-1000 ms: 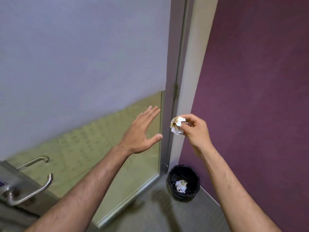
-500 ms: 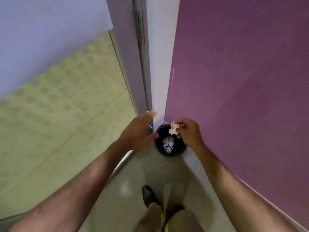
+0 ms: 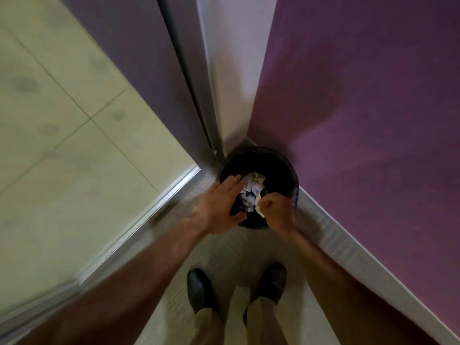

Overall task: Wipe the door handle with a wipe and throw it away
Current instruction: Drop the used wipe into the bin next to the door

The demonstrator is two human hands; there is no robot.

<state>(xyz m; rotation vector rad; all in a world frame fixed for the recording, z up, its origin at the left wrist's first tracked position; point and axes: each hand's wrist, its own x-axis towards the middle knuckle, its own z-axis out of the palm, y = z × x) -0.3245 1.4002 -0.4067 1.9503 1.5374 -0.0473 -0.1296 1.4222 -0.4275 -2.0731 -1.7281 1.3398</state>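
The person stands on the floor in the corner where the door frame meets the purple wall, looking straight down into a small black bin tucked against that corner. The right hand hangs over the near right part of the bin's rim, its grip closed into a loose fist on the wipe; a crumpled white edge of the wipe sticks out from the thumb side of the fist, over the bin's opening. The left hand hovers over the near left rim with fingers spread flat and apart, holding nothing. Crumpled paper waste already lies at the bottom of the bin, just beyond the two hands. The door handle is out of view. The wipe looks like a thin, soft sheet, very light and easily crushed, with no stiffness of its own; a pinch anywhere on the bunched middle should hold it, and nothing about it seems fragile or slippery. Being so light, it would likely flutter or cling to the fingertips when let go, so opening the fist low and squarely over the bin's mouth seems the safest way to keep it from landing on the floor beside the shoes.
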